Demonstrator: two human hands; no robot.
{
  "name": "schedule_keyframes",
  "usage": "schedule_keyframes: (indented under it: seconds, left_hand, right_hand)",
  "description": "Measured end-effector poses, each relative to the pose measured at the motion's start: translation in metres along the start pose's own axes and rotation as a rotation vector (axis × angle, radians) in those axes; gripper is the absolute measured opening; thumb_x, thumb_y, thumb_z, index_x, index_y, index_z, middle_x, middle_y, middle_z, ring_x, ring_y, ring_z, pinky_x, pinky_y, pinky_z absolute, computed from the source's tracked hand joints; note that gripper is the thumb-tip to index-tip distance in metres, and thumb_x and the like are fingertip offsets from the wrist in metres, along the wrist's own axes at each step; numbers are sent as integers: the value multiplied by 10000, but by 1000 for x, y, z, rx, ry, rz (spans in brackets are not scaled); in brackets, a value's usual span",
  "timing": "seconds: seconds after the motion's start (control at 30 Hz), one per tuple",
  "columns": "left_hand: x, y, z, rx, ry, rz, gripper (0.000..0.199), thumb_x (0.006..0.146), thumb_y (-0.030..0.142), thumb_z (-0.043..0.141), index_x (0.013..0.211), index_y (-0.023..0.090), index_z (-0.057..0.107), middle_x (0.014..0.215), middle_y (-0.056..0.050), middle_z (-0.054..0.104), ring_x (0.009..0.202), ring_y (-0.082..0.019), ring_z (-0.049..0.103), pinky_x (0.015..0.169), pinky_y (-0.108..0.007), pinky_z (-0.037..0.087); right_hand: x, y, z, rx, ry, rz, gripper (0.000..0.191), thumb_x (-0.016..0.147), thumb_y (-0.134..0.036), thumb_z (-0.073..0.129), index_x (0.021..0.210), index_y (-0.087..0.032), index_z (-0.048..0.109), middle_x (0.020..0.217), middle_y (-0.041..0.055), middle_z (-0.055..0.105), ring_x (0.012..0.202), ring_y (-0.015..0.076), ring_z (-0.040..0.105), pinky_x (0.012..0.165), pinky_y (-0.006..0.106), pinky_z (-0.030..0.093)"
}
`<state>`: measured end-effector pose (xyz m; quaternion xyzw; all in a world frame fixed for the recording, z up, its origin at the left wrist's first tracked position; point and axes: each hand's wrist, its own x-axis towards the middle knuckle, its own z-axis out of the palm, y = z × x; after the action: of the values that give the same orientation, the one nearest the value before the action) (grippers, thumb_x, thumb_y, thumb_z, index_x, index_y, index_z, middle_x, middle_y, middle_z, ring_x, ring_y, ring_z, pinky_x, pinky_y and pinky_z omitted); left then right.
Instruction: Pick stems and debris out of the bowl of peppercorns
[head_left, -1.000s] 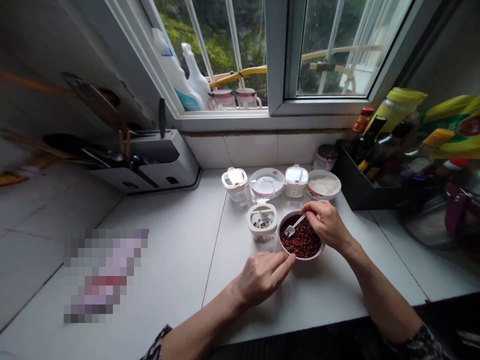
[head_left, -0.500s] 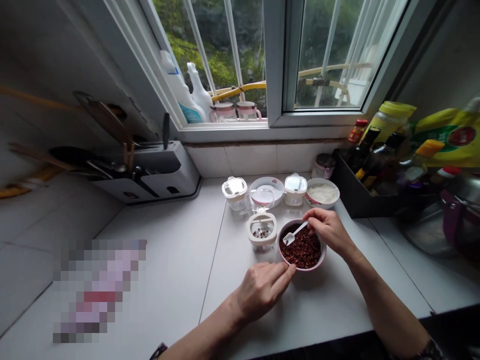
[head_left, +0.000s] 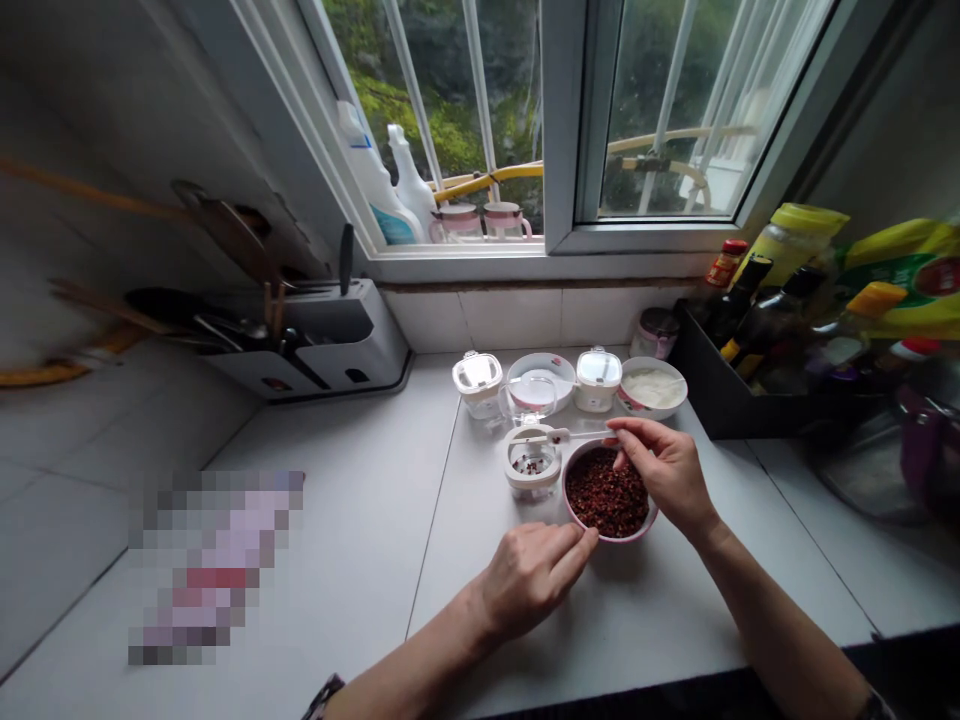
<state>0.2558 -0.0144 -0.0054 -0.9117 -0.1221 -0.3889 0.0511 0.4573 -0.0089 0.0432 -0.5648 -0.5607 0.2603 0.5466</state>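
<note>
A small white bowl with a pink rim (head_left: 634,530) sits on the counter, filled with dark red peppercorns (head_left: 606,492). My right hand (head_left: 666,473) is at the bowl's upper right, pinching the handle of a small white spoon (head_left: 559,435). The spoon reaches left, its tip above a small glass jar with a white collar (head_left: 532,472), which holds a few peppercorns. My left hand (head_left: 529,580) is at the bowl's lower left, its fingertips against the rim.
Behind the bowl stand lidded glass jars (head_left: 477,385), a white dish with a glass lid (head_left: 540,382), and a bowl of white powder (head_left: 652,388). A black caddy of bottles (head_left: 709,395) stands right, a grey knife block (head_left: 322,345) left.
The spoon has moved from above the peppercorns to the left, out over the small jar. My left hand has stayed at the bowl's rim.
</note>
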Motion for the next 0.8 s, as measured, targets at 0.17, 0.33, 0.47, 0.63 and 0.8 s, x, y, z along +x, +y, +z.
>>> schedule_keyframes:
  seconds: [0.17,0.33,0.47,0.63,0.8]
  left_hand:
    - [1,0,0,2,14,7,206,983,83,411,1028,71,612,697,-56,653,552,-115,604,483,-192,465]
    - [1,0,-1,6,7,-3,195,974,79,420,1059,86,595,702,-47,653,552,-117,602,490,-198,478]
    - [0,-1,-1,-11,8,-1,186,969,79,440,1089,84,581,741,-60,676,573,-126,624,496,-207,490]
    - [-1,-1,0,-24,9,1,199,959,74,464,1121,95,578,794,-72,698,623,-130,654,532,-206,510]
    - [0,0,0,-20,19,5,169,963,78,463,1076,86,588,774,-65,695,585,-124,635,505,-207,493]
  right_hand:
    - [-8,3,12,-322,-22,-611,250,900,-99,495,1028,-190,690,868,55,761,774,183,712,906,423,518]
    - [-5,0,3,-452,8,-849,327,867,-18,463,1084,-191,637,892,52,745,785,175,701,974,452,465]
    - [4,-3,-11,-488,79,-696,194,872,-70,492,891,-198,636,762,33,711,712,182,653,834,384,499]
    - [9,4,-12,-617,-51,-478,207,863,-103,470,810,-195,647,768,56,722,745,198,653,820,361,469]
    - [5,10,-2,-577,-154,-403,229,861,-100,459,836,-192,667,799,59,734,759,201,642,840,366,451]
